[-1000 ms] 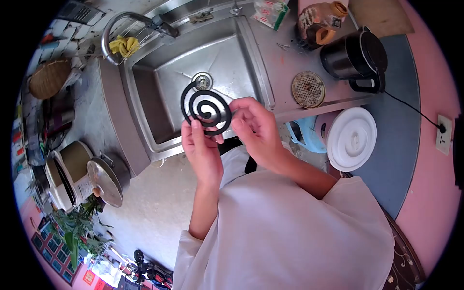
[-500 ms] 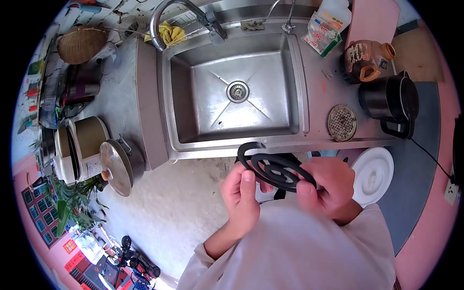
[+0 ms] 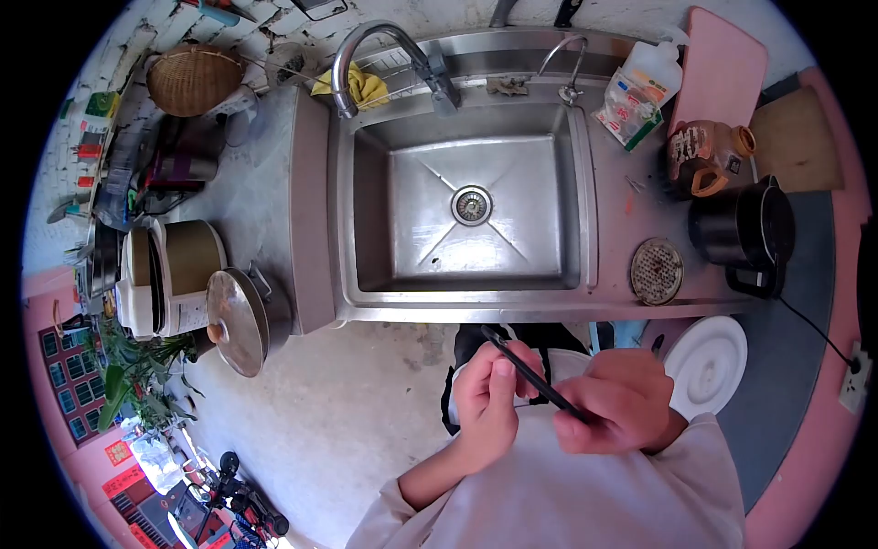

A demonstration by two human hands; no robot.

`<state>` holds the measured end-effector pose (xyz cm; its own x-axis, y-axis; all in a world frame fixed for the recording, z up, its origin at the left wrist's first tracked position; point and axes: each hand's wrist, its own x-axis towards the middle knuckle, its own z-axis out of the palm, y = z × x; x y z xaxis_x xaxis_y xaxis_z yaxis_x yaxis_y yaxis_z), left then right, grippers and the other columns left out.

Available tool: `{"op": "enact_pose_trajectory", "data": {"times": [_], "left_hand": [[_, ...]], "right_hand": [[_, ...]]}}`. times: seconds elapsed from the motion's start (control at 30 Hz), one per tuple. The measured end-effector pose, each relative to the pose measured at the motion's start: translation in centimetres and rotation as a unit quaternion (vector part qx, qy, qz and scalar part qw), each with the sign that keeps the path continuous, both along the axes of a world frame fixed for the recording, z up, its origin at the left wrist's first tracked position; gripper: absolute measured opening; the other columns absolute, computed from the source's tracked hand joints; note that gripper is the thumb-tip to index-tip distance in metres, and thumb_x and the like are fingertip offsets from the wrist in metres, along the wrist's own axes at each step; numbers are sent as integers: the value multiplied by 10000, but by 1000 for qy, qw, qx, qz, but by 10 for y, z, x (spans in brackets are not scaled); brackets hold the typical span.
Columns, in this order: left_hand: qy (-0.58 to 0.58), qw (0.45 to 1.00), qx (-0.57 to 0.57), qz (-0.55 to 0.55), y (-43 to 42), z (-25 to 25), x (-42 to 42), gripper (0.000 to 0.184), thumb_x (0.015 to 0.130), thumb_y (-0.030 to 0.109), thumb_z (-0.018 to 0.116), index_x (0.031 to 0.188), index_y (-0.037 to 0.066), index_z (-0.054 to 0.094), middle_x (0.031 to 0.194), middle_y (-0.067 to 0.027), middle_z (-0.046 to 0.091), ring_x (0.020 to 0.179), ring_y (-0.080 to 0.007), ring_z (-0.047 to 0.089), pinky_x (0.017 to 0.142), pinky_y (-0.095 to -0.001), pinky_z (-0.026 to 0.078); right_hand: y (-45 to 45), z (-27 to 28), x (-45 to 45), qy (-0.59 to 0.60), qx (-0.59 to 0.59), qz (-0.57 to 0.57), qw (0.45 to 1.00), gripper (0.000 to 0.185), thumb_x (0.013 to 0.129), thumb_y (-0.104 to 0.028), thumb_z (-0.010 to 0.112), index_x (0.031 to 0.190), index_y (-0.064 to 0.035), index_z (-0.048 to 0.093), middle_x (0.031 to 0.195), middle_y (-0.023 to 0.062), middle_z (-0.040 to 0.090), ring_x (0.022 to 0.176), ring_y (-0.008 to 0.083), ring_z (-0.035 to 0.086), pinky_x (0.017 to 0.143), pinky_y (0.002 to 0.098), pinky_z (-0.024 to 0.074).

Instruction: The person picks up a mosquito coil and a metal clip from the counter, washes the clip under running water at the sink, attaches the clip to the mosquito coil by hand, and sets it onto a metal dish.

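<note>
A black mosquito coil [image 3: 530, 373], a flat spiral, is held in front of my body just below the sink's front edge. It is turned nearly edge-on, so its rings hardly show. My left hand [image 3: 487, 403] pinches its left part between thumb and fingers. On the opposite end, my right hand [image 3: 620, 400] is closed round the coil, and its curled fingers hide that part. The stainless steel sink [image 3: 585, 210] lies beyond both hands.
Right of the sink stand a black electric kettle [image 3: 736, 229], a round perforated metal disc [image 3: 657, 272], a brown jug [image 3: 700, 156] and a plastic packet [image 3: 628, 110]. A round white lid [image 3: 709, 366] sits lower right. Leftward are a lidded pot [image 3: 236, 320] and a rice cooker [image 3: 192, 274].
The coil has tilted from showing its spiral face to nearly edge-on. Both hands keep hold of it and sit slightly lower in view. The whole scene has shifted a little right and down.
</note>
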<state>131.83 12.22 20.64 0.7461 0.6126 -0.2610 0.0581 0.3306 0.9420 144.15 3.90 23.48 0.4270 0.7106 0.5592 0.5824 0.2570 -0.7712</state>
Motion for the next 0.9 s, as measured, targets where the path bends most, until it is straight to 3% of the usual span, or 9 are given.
{"op": "enact_pose_trajectory", "data": {"times": [0.07, 0.2, 0.27, 0.4, 0.47, 0.57, 0.8, 0.9], "left_hand": [[-34, 999, -19, 18, -2, -1, 1, 313, 943, 262, 355, 865, -6, 498, 688, -38, 534, 573, -67, 461, 529, -197, 383], [-40, 999, -6, 13, -4, -1, 3, 312, 944, 262, 355, 863, -5, 495, 687, -39, 534, 570, -66, 457, 530, -197, 382], [-40, 999, 4, 4, -4, 0, 2, 313, 944, 264, 354, 862, -5, 492, 685, -40, 533, 569, -66, 455, 531, -197, 382], [-49, 999, 1, 5, -6, 0, 2, 312, 945, 262, 354, 866, -6, 492, 687, -40, 533, 569, -66, 453, 532, -197, 383], [-49, 999, -2, 5, -7, 1, 2, 306, 945, 257, 350, 871, -4, 492, 689, -40, 535, 571, -65, 453, 534, -196, 384], [-16, 1000, -6, -7, -8, 4, 1, 355, 936, 333, 360, 844, 7, 466, 712, -63, 535, 625, -112, 500, 557, -228, 394], [-9, 1000, -9, -14, -8, 5, -2, 353, 930, 344, 371, 854, 11, 459, 703, -65, 533, 612, -118, 507, 544, -230, 400], [-3, 1000, 0, -5, -8, 5, -3, 347, 931, 337, 369, 851, 11, 459, 697, -65, 529, 603, -124, 509, 539, -234, 402]], "right_hand": [[0, 0, -1, -2, 12, -11, 1000, 224, 618, -78, 710, 792, -14, 584, 479, 28, 444, 359, 128, 434, 341, 236, 326], [-3, 2, -2, -6, 4, -19, 1000, 225, 613, -76, 711, 789, -16, 583, 474, 26, 443, 359, 127, 435, 341, 237, 328], [-3, 1, -2, -29, 21, -27, 999, 167, 707, -124, 637, 737, -5, 523, 458, 13, 438, 339, 122, 382, 321, 244, 303], [-6, 2, -3, -30, 28, -27, 999, 171, 706, -126, 639, 736, -6, 522, 457, 13, 437, 338, 121, 380, 322, 243, 306], [-8, 5, -3, -6, 12, -25, 1000, 226, 604, -72, 714, 784, -20, 588, 480, 29, 456, 364, 127, 442, 346, 237, 335], [-10, 7, -4, -5, 9, -23, 1000, 224, 604, -71, 716, 783, -23, 591, 479, 23, 451, 365, 127, 441, 345, 236, 333], [-12, 4, -2, -23, 8, -4, 1000, 223, 607, -83, 729, 782, -37, 598, 481, 10, 441, 361, 122, 431, 337, 234, 318], [-10, 2, -1, -35, 38, 7, 999, 185, 603, -79, 669, 741, 3, 578, 474, 14, 454, 341, 121, 410, 317, 240, 308]]}}
